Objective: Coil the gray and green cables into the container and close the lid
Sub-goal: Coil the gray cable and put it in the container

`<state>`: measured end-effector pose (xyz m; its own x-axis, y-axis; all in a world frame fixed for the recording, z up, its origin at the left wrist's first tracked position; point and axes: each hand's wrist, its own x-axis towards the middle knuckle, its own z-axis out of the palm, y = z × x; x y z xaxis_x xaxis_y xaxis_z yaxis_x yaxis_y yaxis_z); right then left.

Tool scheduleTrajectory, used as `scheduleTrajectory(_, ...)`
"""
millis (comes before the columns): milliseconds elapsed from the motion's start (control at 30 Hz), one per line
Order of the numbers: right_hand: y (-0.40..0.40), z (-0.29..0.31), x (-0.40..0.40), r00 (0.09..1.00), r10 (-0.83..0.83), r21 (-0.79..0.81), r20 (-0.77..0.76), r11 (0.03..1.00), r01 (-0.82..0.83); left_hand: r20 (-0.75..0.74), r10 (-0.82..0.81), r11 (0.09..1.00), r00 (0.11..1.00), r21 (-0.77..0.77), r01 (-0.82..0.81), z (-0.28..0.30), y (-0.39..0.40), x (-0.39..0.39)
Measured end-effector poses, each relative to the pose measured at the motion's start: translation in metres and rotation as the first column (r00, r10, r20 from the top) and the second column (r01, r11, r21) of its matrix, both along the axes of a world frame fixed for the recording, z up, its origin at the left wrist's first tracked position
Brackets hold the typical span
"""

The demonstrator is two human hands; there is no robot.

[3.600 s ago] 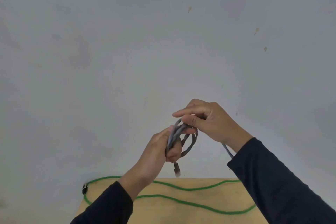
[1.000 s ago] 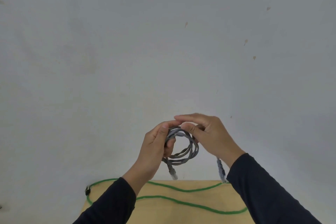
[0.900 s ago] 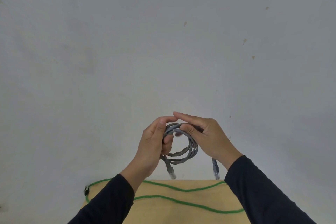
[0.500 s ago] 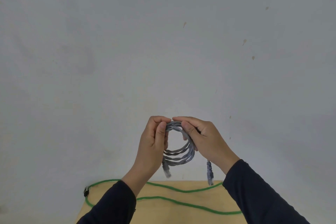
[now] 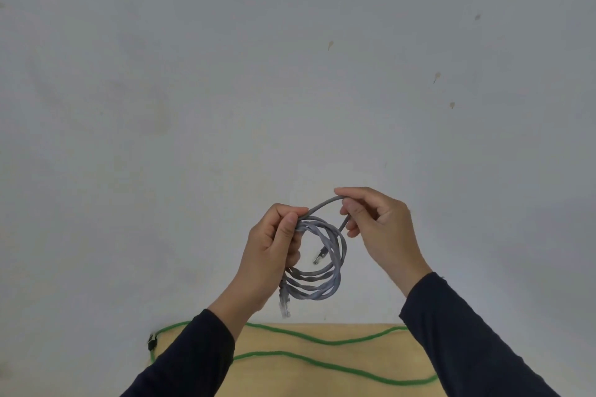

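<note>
Gray cable (image 5: 322,280) is wound into a loose round coil of several turns, held up in the air above the far edge of the table (image 5: 322,354), in front of the wall (image 5: 225,74). Not touching the table.

Left hand (image 5: 274,248) is clenched on the left side of the coil, thumb and fingers pinching the bundled turns together at the top left. One plug (image 5: 284,303) dangles just below that hand, at the coil's lower left.

Right hand (image 5: 377,226) sits to the upper right of the coil, fingertips pinching a single free strand that arcs from the left hand's grip across to it. That strand bends at the right hand and drops back through the middle of the coil, ending in the second plug (image 5: 319,258), which hangs inside the ring.

Green cable (image 5: 322,364) lies loose on the table below the coil, in two long wavy runs across the top. Its dark end (image 5: 151,342) hangs at the table's far left corner, lower left of the coil. Neither hand touches it.

Both arms are in dark sleeves (image 5: 458,338).
</note>
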<state>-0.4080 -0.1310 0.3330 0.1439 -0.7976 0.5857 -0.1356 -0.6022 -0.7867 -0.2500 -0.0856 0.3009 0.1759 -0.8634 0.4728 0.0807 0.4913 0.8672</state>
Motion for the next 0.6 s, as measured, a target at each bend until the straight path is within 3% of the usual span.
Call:
scheduleTrajectory(200,-0.001,0.000,0.011,0.970,0.081,0.294,0.229,0.944,-0.148,0.125,0.127,0.991,0.984,-0.047,-0.122,-0.004,-0.008,0.002)
scheduleTrajectory(333,0.001,-0.012,0.017,0.954,0.152,0.432,0.257,0.865,-0.254,0.041,0.192,0.981,0.981,-0.022,-0.191,-0.009,-0.017,0.007)
scheduleTrajectory(467,0.005,-0.024,0.023,0.983,0.129,0.317,0.127,0.934,-0.164,0.033,0.302,0.953,0.953,0.006,-0.302,-0.016,-0.026,0.012)
scheduleTrajectory(533,0.009,-0.029,0.027,0.997,0.022,0.131,-0.075,0.991,-0.012,0.031,0.337,0.941,0.941,0.025,-0.338,-0.017,-0.028,0.013)
scheduleTrajectory(600,0.011,-0.035,0.031,0.963,-0.103,-0.127,-0.249,0.989,0.072,0.017,0.359,0.933,0.933,0.035,-0.359,-0.016,-0.030,0.013)
